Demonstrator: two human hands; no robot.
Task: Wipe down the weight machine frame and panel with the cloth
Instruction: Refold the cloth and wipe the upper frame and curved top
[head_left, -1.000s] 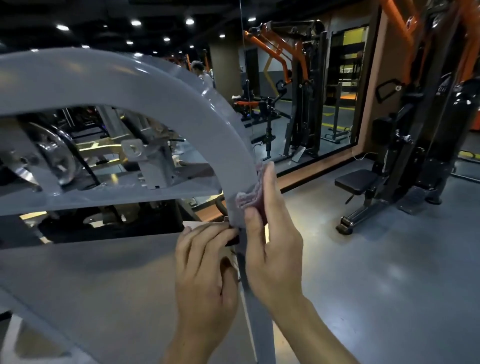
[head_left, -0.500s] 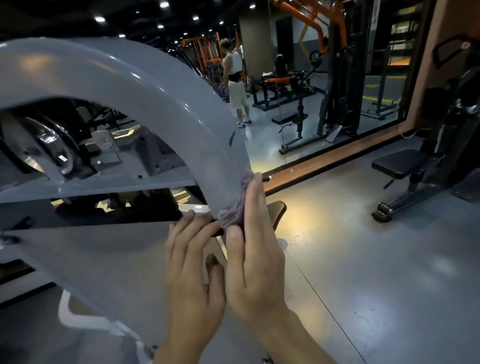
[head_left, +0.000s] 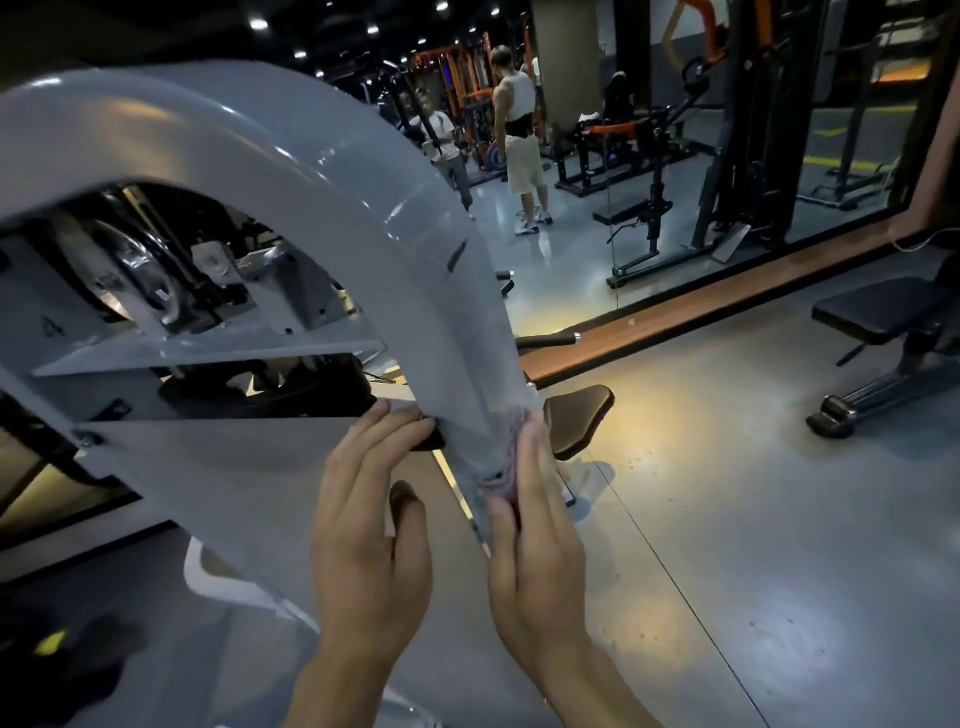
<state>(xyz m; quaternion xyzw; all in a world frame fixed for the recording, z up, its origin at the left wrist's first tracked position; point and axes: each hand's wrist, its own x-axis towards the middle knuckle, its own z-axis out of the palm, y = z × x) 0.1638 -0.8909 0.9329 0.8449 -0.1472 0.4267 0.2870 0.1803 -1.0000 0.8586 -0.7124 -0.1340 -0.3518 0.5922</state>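
Observation:
The weight machine's grey curved frame (head_left: 332, 171) arcs from upper left down to the middle of the view, above a flat grey panel (head_left: 223, 467). My right hand (head_left: 535, 540) presses a small pinkish cloth (head_left: 506, 457) against the frame's right edge with straight fingers and the thumb beside it. Most of the cloth is hidden under the fingers. My left hand (head_left: 371, 535) lies flat on the panel, its fingertips at the panel's top edge next to the frame.
Pulleys and brackets (head_left: 156, 280) show through the frame's opening. A black padded seat (head_left: 582, 415) sits just behind my right hand. A bench (head_left: 883, 317) stands at right on the grey floor. A mirror wall shows a person (head_left: 519, 130) and orange and black machines.
My right hand has slid the cloth further down the frame's right edge. The view has tilted down and moved closer; my left hand stays on the panel.

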